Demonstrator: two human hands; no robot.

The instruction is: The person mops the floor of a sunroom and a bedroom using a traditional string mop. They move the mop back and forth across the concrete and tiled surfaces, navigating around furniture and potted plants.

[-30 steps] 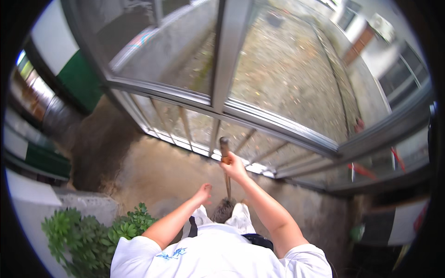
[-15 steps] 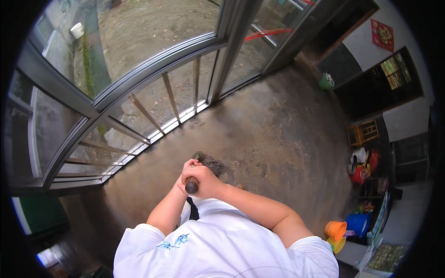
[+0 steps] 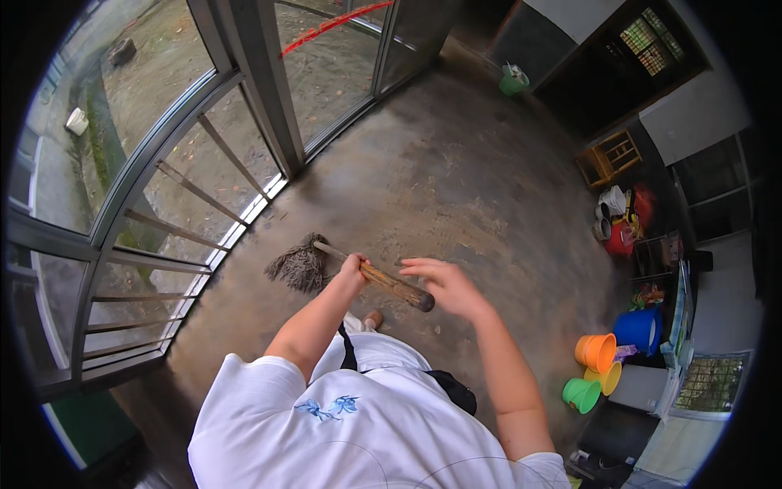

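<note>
A string mop (image 3: 393,284) with a worn wooden handle slants across in front of me. My left hand (image 3: 353,272) is wrapped round the handle partway along. The thick rounded butt of the handle points right, towards my right hand (image 3: 453,288). That hand is off the handle, with fingers stretched out and slightly apart just above the butt. At the other end the grey-brown mop head (image 3: 298,264) lies spread on the concrete floor (image 3: 423,179), left of my hands. One brown shoe (image 3: 374,319) shows below the handle.
Metal-framed glass panels with bars (image 3: 183,183) run along the left. To the right stand orange (image 3: 596,352), yellow, green and blue buckets. Farther back are a small wooden chair (image 3: 609,159) and a green bin (image 3: 513,80) by the wall.
My right hand has let go of the handle and opened. The mop has swung from nearly upright to slanted, its head now farther left. My view has turned to the right.
</note>
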